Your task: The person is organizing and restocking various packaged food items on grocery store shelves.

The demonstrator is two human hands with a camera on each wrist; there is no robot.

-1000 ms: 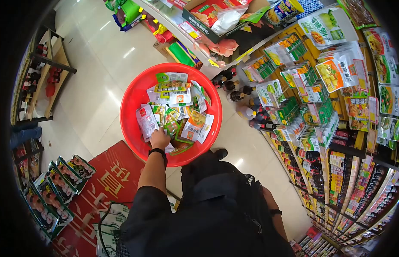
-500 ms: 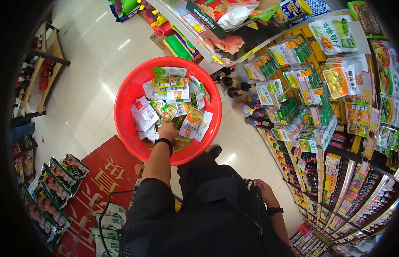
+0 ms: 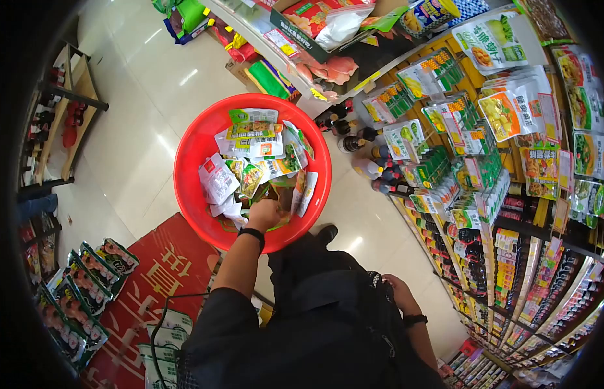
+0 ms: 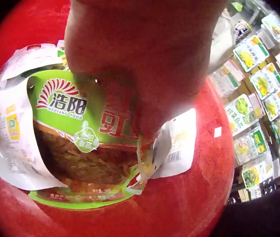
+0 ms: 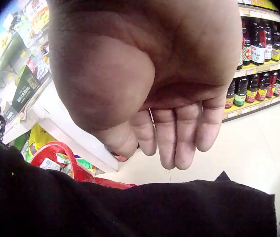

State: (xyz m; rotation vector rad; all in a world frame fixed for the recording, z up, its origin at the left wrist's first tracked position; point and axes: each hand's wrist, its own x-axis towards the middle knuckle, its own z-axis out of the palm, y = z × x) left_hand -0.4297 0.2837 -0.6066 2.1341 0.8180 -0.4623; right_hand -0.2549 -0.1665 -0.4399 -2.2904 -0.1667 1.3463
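Note:
In the head view my left hand [image 3: 265, 214] reaches into a red basin [image 3: 185, 185] full of food packets, among them a white one [image 3: 219, 179] at the left. The left wrist view has the left hand [image 4: 145, 54] from close by, its fingers curled at the right part of a green-topped packet [image 4: 88, 160] of brown food; the fingertips are partly hidden. A white packet [image 4: 19, 140] lies against its left side. My right hand [image 3: 400, 293] hangs beside the body, loosely bent and holding nothing; the right wrist view shows its palm [image 5: 145, 74].
Hanging packets [image 3: 509, 117] fill the rack at the right, above shelves of bottles and jars. Dark bottles [image 3: 354, 142] stand by the basin. A display counter [image 3: 373, 81] is at the top, a red mat [image 3: 166, 259] at lower left, a wooden shelf [image 3: 78, 120] at far left.
My left hand has moved rightward in the basin. An orange-and-white packet near it has shifted and tilted, and the white packets at the left have moved slightly. The right hand still hangs at the side.

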